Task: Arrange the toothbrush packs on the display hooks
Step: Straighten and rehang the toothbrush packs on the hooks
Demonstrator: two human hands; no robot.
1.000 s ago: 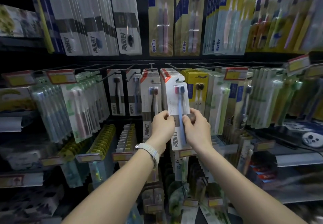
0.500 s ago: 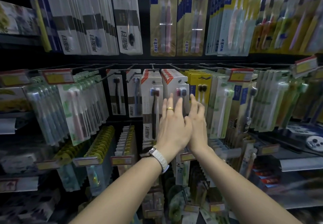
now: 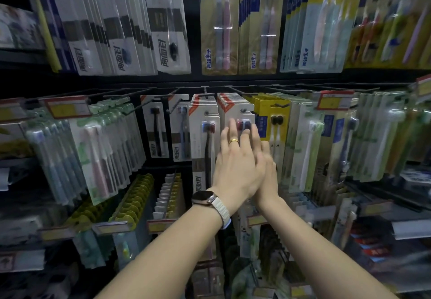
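Both hands have let go of the lower edge of the front pack and risen since a second ago: the left hand (image 3: 235,161) and right hand (image 3: 265,170) now lie flat, fingers straight and gripping nothing, pressing the white toothbrush pack (image 3: 238,114) back along its display hook (image 3: 242,110) in the middle row, between a matching white stack (image 3: 204,130) and the yellow packs (image 3: 272,116). The pack's hole seems threaded, so the job looks close to done here. One risk I see is an uneven shove: the stiff card backing could skew on the thin wire hook, or its punched hole could tear. Glossy clear blisters over the brushes look slippery under flat palms, so the hands might slide sideways and jostle the neighbouring rows. Each pack is a tall flat rectangle, smooth card with a raised plastic bubble; the left wrist carries a watch (image 3: 205,198) that might snag an edge.
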